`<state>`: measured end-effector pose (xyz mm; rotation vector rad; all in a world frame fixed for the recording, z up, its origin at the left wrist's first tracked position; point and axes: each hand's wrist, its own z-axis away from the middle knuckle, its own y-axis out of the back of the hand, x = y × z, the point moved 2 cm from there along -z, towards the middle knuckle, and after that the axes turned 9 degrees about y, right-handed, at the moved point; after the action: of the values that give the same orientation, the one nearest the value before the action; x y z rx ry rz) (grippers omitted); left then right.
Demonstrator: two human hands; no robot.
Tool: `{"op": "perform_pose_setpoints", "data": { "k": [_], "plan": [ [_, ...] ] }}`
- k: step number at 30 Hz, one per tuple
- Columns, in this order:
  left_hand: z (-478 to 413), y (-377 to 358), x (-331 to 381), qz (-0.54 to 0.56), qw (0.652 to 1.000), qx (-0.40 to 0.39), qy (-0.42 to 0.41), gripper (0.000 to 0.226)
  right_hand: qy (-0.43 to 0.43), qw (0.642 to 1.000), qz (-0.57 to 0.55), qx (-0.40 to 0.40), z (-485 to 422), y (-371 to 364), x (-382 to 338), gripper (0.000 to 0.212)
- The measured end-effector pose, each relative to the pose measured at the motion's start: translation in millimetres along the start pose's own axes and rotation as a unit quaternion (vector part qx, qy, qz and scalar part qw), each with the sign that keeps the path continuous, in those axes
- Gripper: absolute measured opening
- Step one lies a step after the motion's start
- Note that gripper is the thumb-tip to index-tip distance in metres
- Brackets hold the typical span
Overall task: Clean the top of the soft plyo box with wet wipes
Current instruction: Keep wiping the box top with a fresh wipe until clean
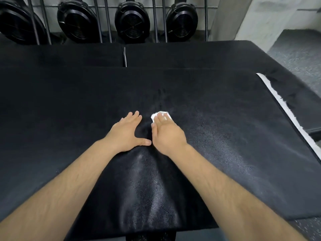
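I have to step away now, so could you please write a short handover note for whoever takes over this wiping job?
Left hand: open, flat on the box top, holding nothing.
Right hand: open, fingers pressing the wipe onto the top, near its middle.
Done: the middle and right of the top show a wet sheen, so they seem wiped.
To do: the left side and far edge look dull, probably unwiped; wipe there next.
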<state>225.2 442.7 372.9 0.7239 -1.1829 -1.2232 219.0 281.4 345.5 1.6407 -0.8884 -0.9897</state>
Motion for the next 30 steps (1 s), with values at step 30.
{"op": "perform_pose_setpoints", "data": {
  "k": [30],
  "plan": [
    [-37.7,34.4,-3.4,-0.109,0.993,0.039,0.003,0.116,-0.043,0.998,-0.043,-0.023,-41.4,10.1,49.5,0.036]
  ]
}}
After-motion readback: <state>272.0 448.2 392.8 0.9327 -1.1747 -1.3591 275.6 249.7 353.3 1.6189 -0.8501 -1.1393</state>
